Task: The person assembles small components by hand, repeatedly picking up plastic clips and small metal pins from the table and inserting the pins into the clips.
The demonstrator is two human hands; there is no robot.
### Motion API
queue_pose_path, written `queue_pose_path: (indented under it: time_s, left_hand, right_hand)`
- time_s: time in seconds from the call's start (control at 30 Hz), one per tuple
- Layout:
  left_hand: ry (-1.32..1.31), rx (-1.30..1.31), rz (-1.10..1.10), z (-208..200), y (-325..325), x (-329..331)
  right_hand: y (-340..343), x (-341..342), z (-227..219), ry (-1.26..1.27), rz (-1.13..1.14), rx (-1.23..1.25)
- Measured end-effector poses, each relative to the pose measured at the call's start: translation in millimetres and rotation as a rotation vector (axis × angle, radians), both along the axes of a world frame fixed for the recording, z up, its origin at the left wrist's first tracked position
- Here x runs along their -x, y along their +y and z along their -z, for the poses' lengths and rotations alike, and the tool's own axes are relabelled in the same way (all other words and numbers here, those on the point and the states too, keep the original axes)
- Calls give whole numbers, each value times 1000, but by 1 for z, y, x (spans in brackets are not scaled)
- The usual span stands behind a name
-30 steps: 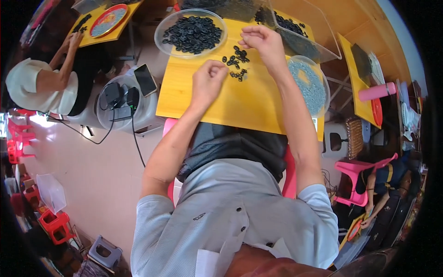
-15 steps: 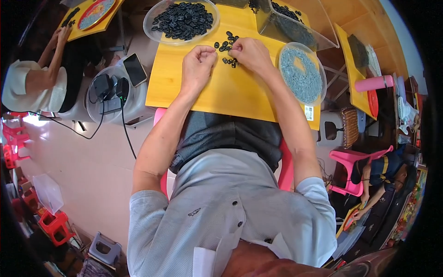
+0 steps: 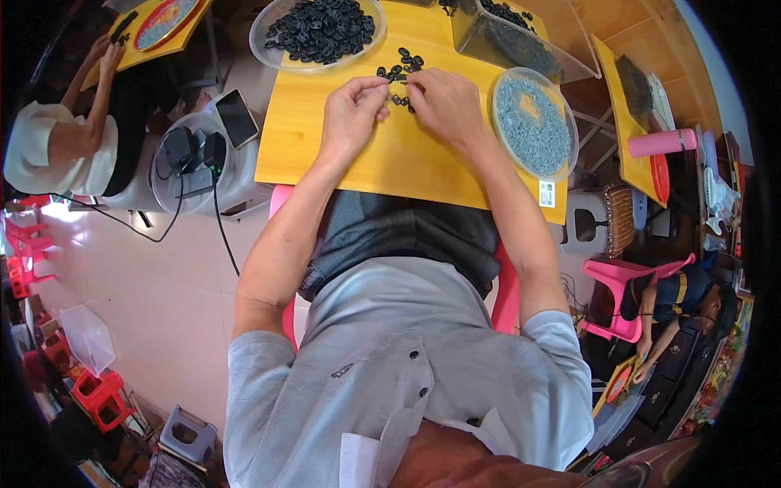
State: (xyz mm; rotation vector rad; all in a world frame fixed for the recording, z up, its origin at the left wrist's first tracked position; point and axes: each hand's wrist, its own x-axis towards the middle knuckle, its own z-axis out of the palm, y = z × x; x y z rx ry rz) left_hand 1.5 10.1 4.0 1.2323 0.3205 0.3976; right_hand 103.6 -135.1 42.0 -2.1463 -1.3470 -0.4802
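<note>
At the yellow table [image 3: 301, 122], both my hands are over a small group of loose black oval pieces [image 3: 411, 60]. My left hand [image 3: 351, 118] has its thumb and fingertips pinched together at the left of these pieces. On the other side, my right hand [image 3: 446, 104] bends its fingers in a pinch, its tips almost meeting the left ones. Whatever lies between the fingertips is too small and partly hidden to name. A few more black pieces sit just under and between the two hands.
A clear round tub [image 3: 259, 47] heaped with black pieces [image 3: 321, 31] stands at the far left. To the right is another round tub [image 3: 573, 146] of small silvery metal parts [image 3: 533, 126]. Behind it stands a clear bin [image 3: 472, 50]. A phone [image 3: 237, 119] lies left of the table.
My left hand has moved slightly right, and its fingertips are now closer to the right hand's. My right hand has shifted a little, still pinched by the black pieces.
</note>
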Motion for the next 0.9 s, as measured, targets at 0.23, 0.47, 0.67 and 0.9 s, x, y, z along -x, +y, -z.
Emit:
queue_pose_path:
  time_s: [0.23, 0.47, 0.67, 0.9]
  left_hand:
    - [43, -24, 301, 0, -8, 4]
    - [37, 171, 282, -1, -16, 7]
    - [64, 137, 181, -3, -13, 5]
    - [2, 230, -3, -1, -1, 1]
  right_hand:
    - [-28, 41, 19, 316, -10, -249]
    - [-31, 43, 17, 983, 22, -461]
    - [-35, 30, 7, 1010, 51, -307]
    - [-44, -1, 5, 435, 166, 35]
